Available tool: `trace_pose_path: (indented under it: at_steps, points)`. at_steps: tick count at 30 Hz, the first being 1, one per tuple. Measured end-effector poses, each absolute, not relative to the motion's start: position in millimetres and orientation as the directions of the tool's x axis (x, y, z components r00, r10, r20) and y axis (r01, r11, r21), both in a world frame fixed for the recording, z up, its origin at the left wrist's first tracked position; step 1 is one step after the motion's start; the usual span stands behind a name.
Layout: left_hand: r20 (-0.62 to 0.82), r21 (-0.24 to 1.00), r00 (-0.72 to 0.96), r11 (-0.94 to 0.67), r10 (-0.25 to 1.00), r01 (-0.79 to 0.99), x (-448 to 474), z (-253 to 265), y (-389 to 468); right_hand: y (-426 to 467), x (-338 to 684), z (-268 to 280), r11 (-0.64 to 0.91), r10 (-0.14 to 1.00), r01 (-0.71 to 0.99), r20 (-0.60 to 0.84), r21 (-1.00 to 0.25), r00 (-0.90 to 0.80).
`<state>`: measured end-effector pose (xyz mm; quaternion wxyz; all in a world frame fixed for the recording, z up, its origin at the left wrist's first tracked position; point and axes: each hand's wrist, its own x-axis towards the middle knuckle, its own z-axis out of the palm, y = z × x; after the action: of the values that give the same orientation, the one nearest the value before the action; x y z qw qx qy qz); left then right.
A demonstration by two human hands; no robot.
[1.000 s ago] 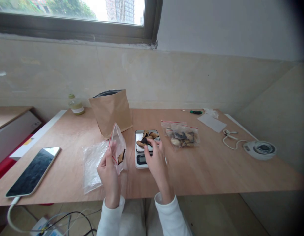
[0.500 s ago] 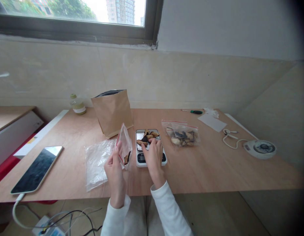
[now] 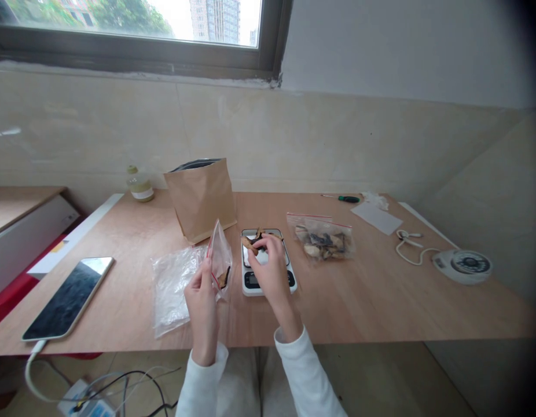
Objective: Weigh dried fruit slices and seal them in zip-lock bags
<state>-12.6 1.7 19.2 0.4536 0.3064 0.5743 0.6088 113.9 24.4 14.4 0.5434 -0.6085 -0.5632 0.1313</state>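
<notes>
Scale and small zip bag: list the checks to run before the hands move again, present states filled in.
1. Left hand holds the small zip bag: ok.
2. Right hand has a dried slice between thumb and fingers: ok.
3. Scale free of other dried slices: not ok, some lie on it.
4. Display readable: cannot tell, too small.

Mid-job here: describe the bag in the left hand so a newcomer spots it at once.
On the wooden table, find the upright brown paper bag near the wall. Nearer the person, between a flat clear bag and the white scale, the left hand pinches a small zip bag. Only this bag is held, and a dark-edged brown piece shows inside.
</notes>
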Motion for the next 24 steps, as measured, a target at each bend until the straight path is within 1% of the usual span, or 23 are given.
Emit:
trace_pose_path:
  at_steps: [2, 3, 5, 6, 8, 11, 14, 16, 17, 19, 20, 22, 24]
  points:
    - [-0.15, 0.98, -0.382, 0.087, 0.912, -0.177, -13.9, 19.0, 1.6, 14.9, 114.2, 32.8, 0.278, 0.879, 0.391, 0.396, -0.878, 0.264]
    - [-0.134, 0.985, -0.379, 0.082, 0.916, -0.151, -14.5, 18.7, 1.7, 10.0, 114.4, 42.2, 0.286, 0.91, 0.326, 0.362, -0.901, 0.202]
    - [-0.102, 0.993, -0.39, 0.068, 0.915, -0.101, -15.2, 18.3, 1.6, 1.8, 114.5, 59.3, 0.289, 0.949, 0.265, 0.312, -0.92, 0.047]
    - [-0.086, 0.995, -0.392, 0.06, 0.916, -0.079, -15.1, 18.5, 1.3, -1.0, 114.2, 66.2, 0.296, 0.953, 0.279, 0.301, -0.914, -0.025]
    - [-0.073, 0.997, -0.388, 0.059, 0.919, -0.049, -13.6, 20.0, 0.2, -3.1, 112.3, 76.0, 0.319, 0.948, 0.375, 0.293, -0.87, -0.126]
    - [-0.104, 0.994, -0.363, 0.088, 0.926, -0.06, -9.6, 25.1, -2.7, -0.6, 106.2, 81.5, 0.366, 0.931, 0.545, 0.307, -0.755, -0.199]
    - [-0.122, 0.991, -0.344, 0.096, 0.931, -0.091, -7.0, 30.1, -5.1, 2.5, 101.8, 80.2, 0.416, 0.909, 0.602, 0.337, -0.682, -0.247]
    - [-0.126, 0.991, -0.351, 0.099, 0.928, -0.092, -7.9, 31.5, -5.6, 4.5, 103.9, 75.3, 0.421, 0.904, 0.591, 0.37, -0.688, -0.213]
    - [-0.131, 0.991, -0.356, 0.108, 0.925, -0.083, -9.0, 31.6, -5.5, 6.2, 107.0, 71.0, 0.408, 0.906, 0.582, 0.39, -0.703, -0.164]
    - [-0.14, 0.99, -0.364, 0.127, 0.921, -0.058, -11.9, 30.9, -4.9, 12.5, 116.9, 57.9, 0.347, 0.907, 0.589, 0.42, -0.73, -0.014]
    - [-0.144, 0.99, -0.366, 0.137, 0.919, -0.046, -13.2, 30.3, -4.6, 17.1, 123.1, 49.4, 0.298, 0.903, 0.619, 0.426, -0.726, 0.065]
    - [-0.148, 0.989, -0.369, 0.145, 0.917, -0.035, -15.1, 29.2, -4.1, 27.8, 136.1, 30.0, 0.181, 0.892, 0.729, 0.423, -0.66, 0.161]
    - [-0.145, 0.989, -0.366, 0.143, 0.919, -0.031, -15.8, 28.3, -3.9, 38.0, 146.9, 11.5, 0.083, 0.9, 0.847, 0.404, -0.525, 0.162]
